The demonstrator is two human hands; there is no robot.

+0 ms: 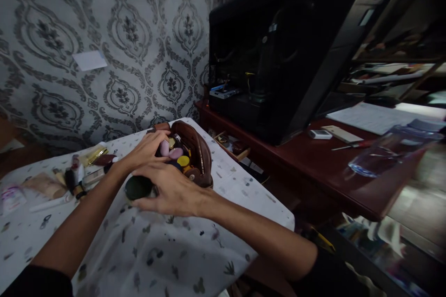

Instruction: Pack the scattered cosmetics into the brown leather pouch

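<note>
A brown zippered bag (204, 153) lies open on the patterned white cloth, full of small things. Two mauve rounded pieces (170, 151), a yellow-lidded container (183, 161) and several darker items show inside it. My left hand (149, 149) curls over the bag's left rim, fingers bent close to the mauve pieces; its grip is partly hidden. In front of the bag, my right hand (170, 189) wraps fingers and thumb around a round container with a dark green top (138, 188), held just left of the palm. The container's underside cannot be seen.
Several cosmetics, including tubes (52, 202) and a brush (71, 181), lie on the cloth at left. A dark red desk (334, 162) with a black computer case (258, 69), a clear bottle (390, 148) and a screwdriver (355, 145) stands at right. An open drawer (232, 148) juts out.
</note>
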